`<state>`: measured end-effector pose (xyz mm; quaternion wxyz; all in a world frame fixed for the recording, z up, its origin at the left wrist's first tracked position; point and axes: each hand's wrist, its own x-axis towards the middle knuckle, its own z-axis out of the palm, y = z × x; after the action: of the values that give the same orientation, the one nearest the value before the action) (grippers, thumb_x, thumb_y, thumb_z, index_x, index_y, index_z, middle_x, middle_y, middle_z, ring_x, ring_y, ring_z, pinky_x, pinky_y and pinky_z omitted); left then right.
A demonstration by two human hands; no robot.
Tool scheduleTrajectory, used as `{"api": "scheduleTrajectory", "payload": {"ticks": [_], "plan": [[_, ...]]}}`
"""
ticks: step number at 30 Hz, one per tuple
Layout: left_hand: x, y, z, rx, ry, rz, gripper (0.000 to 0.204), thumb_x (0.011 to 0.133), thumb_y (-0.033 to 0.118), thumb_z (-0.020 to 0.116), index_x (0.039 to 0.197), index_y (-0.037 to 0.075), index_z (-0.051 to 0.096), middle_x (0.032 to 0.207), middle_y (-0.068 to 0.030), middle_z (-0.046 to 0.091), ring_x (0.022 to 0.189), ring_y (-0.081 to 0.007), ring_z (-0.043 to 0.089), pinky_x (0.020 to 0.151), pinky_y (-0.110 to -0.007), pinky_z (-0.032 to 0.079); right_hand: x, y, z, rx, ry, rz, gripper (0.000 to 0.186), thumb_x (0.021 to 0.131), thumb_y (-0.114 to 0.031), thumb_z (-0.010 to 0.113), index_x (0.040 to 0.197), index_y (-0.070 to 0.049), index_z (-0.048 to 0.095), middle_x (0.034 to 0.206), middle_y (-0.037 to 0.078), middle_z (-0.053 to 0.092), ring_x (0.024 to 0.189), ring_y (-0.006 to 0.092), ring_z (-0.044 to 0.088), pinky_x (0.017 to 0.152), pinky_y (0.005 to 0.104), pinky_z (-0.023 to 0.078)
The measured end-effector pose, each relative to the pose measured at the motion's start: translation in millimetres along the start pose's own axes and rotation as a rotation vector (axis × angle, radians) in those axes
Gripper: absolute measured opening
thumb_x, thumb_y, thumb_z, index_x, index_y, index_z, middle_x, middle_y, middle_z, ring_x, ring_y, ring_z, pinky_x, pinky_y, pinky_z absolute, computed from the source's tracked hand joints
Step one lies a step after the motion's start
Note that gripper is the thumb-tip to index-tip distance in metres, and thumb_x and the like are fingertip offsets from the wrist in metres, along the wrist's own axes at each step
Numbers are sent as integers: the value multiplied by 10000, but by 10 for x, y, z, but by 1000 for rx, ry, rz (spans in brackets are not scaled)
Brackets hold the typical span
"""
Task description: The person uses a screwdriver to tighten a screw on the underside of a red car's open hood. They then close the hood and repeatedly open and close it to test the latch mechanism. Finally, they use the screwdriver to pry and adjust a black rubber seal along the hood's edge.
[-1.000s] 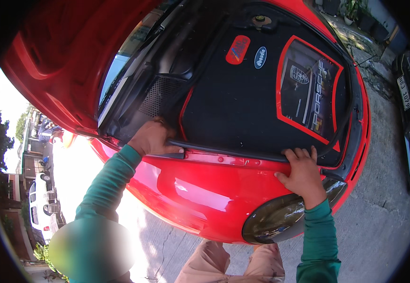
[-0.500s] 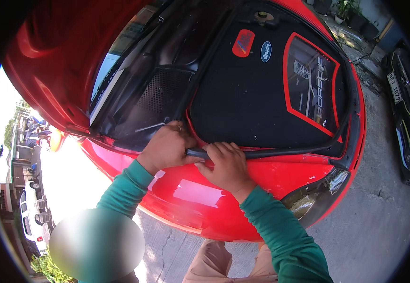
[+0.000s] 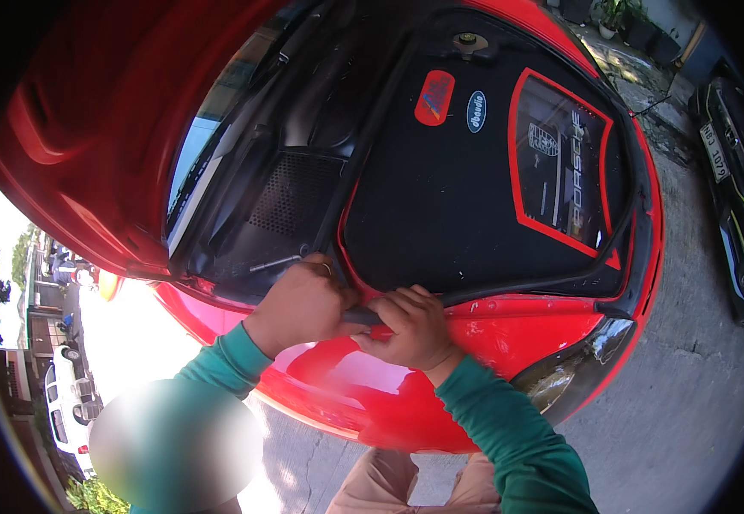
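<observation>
Along the near edge of a red car's open front compartment runs a black rubber seal strip (image 3: 522,289). My left hand (image 3: 302,301) is closed round the strip at the compartment's near left corner. Just to its right, my right hand (image 3: 416,332) grips the same strip, thumb low and fingers curled over the top. A short stretch of strip shows between the two hands, raised off the red edge. My fingers hide part of it. Beside my left hand, a slim silver tool (image 3: 276,264) like a wrench lies on the black plastic trim.
The raised red hood (image 3: 89,146) stands at the left. A black carpeted liner (image 3: 432,206) with a red-framed clear panel (image 3: 560,158) fills the compartment. The headlight (image 3: 573,364) sits at the near right. Another dark car (image 3: 736,206) is parked at the far right.
The view has shifted slightly, so the car sits a little lower in it. Both hands still grip the strip, and its piece between them looks turned and bent closer to my body.
</observation>
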<state>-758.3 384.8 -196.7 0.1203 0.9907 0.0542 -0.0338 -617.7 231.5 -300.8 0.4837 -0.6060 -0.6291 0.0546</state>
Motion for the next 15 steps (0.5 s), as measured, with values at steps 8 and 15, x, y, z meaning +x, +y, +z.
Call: {"api": "scheduleTrajectory", "payload": {"ticks": [8, 15], "plan": [[-98, -7, 288, -117, 71, -122, 412, 699, 471, 881, 825, 88, 795, 639, -75, 672, 665, -292, 624, 882, -386, 509, 28, 68, -62, 35, -147, 53, 320, 750, -355, 843, 855, -104, 675, 803, 79, 700, 777, 258, 703, 737, 396, 524], [7, -62, 320, -195, 40, -139, 357, 687, 413, 879, 810, 102, 755, 715, -76, 696, 728, -311, 653, 851, -385, 506, 50, 124, -92, 68, -217, 116, 298, 739, -363, 829, 818, -116, 681, 783, 71, 706, 751, 267, 713, 731, 382, 537]]}}
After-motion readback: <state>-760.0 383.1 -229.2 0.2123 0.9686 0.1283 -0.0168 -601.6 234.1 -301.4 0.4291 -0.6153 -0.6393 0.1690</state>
